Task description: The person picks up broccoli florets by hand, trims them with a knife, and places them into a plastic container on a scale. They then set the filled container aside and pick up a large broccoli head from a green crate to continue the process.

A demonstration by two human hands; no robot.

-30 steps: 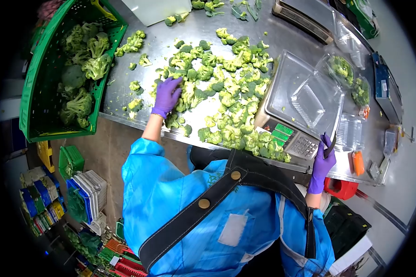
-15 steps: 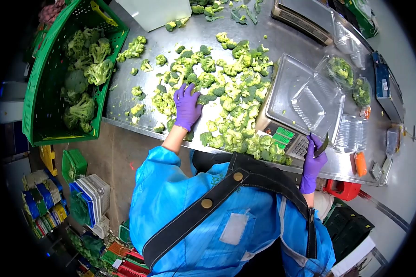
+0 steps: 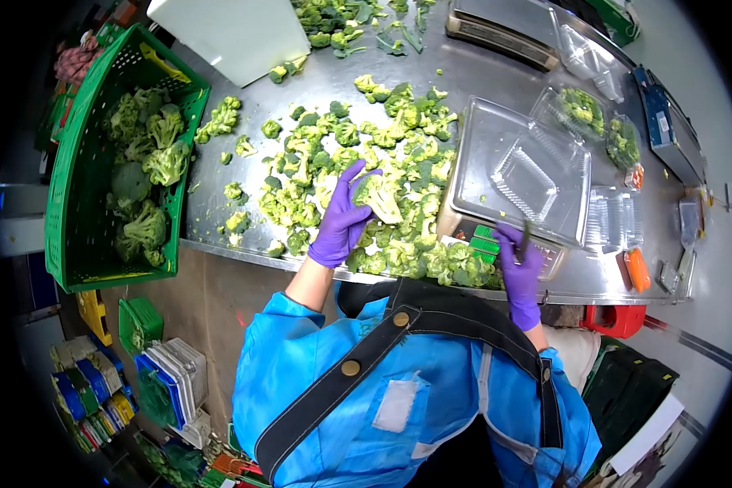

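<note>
My left hand (image 3: 340, 218), in a purple glove, grips a broccoli floret (image 3: 380, 198) with a thick pale stalk, lifted above the loose florets. My right hand (image 3: 520, 267), gloved the same way, is closed round a small knife (image 3: 526, 236); its dark blade is smeared by motion and partly hidden by the fingers. The knife is in front of the weighing scale (image 3: 464, 229), over its green display and keys. On the scale's pan (image 3: 486, 134) lies an open clear plastic tray (image 3: 529, 175). Loose broccoli florets (image 3: 301, 191) cover the middle of the steel table.
A green crate (image 3: 73, 207) with large broccoli heads stands at the left. A white bin (image 3: 236, 37) is at the back. To the right are filled clear packs (image 3: 581, 112), stacked empty trays (image 3: 614, 218) and an orange item (image 3: 636, 270). Another scale (image 3: 503, 37) sits behind.
My left hand has come up from the pile with a broccoli floret in it. My right hand has moved left with the knife, towards the scale's display. The whole view has shifted slightly.
</note>
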